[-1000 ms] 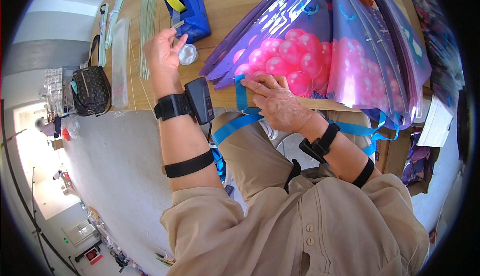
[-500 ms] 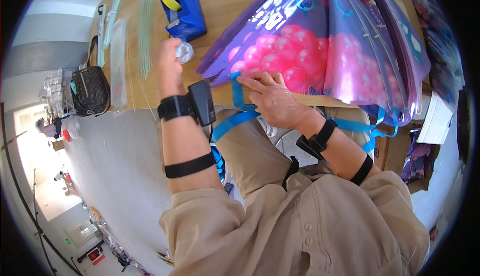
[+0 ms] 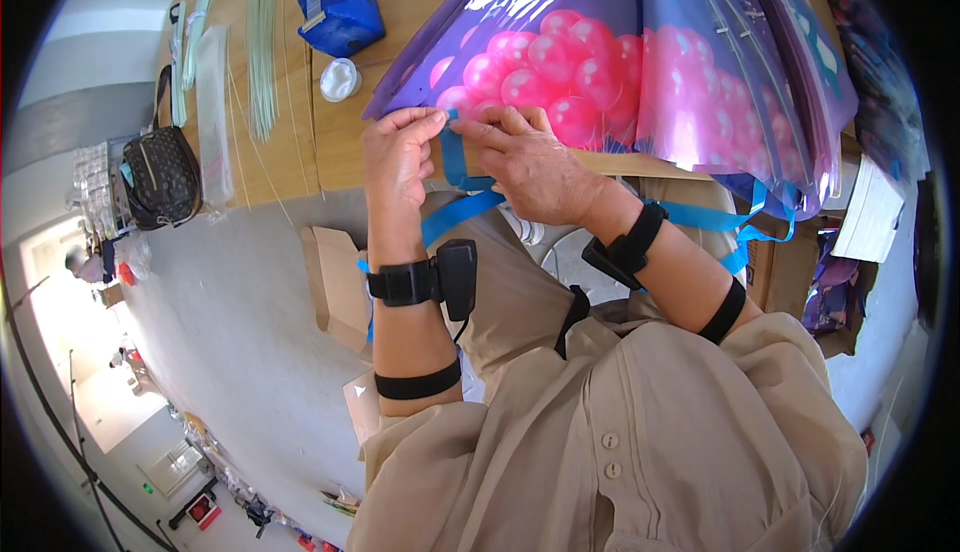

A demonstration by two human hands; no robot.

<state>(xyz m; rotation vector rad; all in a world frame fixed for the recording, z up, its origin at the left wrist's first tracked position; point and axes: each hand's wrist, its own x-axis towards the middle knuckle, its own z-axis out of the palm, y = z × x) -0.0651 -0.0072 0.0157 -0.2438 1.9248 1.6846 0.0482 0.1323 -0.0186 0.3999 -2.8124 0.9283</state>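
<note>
A long blue ribbon (image 3: 454, 164) runs across my lap, and its end rises between my two hands at the table's front edge. My left hand (image 3: 402, 157) pinches the ribbon's tip between thumb and fingers. Close beside it, my right hand (image 3: 540, 167) grips the same ribbon just to the right, fingers curled. Beyond both hands lies a shiny purple plastic sheet piece (image 3: 580, 72) printed with pink balls, gathered into folds with thin ribs on its right side. More blue ribbon (image 3: 700, 214) hangs at the right below the table edge.
On the wooden table (image 3: 345, 152) stand a blue tape dispenser (image 3: 345, 12) and a small white cup (image 3: 340, 80). Thin pale rods (image 3: 262, 52) lie farther left, near a dark patterned bag (image 3: 162, 177). Cardboard boxes (image 3: 335, 282) sit below the table.
My left hand has come from beside the small white cup, rightward and nearer, to the ribbon end. My right hand keeps its hold. The view has shifted slightly.
</note>
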